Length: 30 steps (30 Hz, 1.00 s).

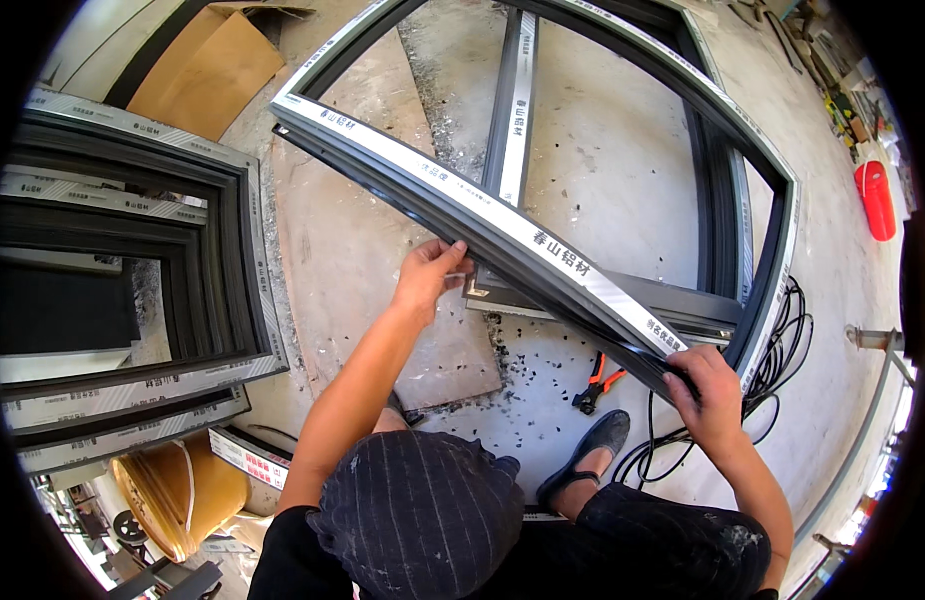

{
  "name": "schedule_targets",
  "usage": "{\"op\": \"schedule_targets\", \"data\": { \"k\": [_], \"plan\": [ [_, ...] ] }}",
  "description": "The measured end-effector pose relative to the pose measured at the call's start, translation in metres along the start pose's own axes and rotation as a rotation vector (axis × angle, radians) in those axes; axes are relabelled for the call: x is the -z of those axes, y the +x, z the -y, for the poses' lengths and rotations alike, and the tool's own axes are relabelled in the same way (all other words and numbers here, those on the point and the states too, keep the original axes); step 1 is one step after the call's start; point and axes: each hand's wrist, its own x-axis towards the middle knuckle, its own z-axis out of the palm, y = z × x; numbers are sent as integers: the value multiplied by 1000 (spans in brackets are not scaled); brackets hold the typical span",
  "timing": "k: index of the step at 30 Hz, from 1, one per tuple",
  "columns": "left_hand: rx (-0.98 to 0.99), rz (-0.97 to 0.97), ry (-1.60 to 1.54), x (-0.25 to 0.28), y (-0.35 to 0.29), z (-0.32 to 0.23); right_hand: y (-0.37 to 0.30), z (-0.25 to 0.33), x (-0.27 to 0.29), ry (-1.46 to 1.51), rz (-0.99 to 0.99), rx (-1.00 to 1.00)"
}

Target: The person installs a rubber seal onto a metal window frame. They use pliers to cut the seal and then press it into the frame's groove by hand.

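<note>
A dark aluminium window frame (pixel 502 215) with white printed film is tilted in front of me. My right hand (pixel 707 393) grips its near right corner, thumb on the near side. Farther left, my left hand (pixel 434 275) is closed at the lower edge of the same near bar, thumb against the edge; some of its fingertips are hidden behind the bar. A thin dark edge, perhaps a rubber strip, runs along this side between the hands. Beneath lies a second frame (pixel 607 293) with a crossbar (pixel 514 110), partly covered by the upper one.
Orange-handled pliers (pixel 595 385) lie on the floor among black scraps by my shoe (pixel 588 455). A black cable (pixel 777 350) coils at right. Stacked frames (pixel 267 300) stand at left, above a yellow bucket (pixel 172 495). Cardboard (pixel 217 75) and a red container (pixel 874 200) sit farther off.
</note>
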Motion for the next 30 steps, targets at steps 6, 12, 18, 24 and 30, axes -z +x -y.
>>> {"op": "schedule_targets", "data": {
  "k": [6, 12, 18, 24, 30],
  "plan": [
    [-61, -141, -66, 79, 63, -48, -14, -14, 2, -13, 123, -15],
    [-17, -415, -305, 166, 131, -110, -44, -24, 6, 58, 150, -79],
    [-91, -289, 86, 137, 92, -49, -101, -49, 2, -44, -152, -320],
    [108, 25, 181, -10, -30, 13, -167, -63, -26, -12, -350, -248],
    [355, 294, 89, -44, -52, 4, -221, -77, -20, -45, -458, -415]
  ]
}}
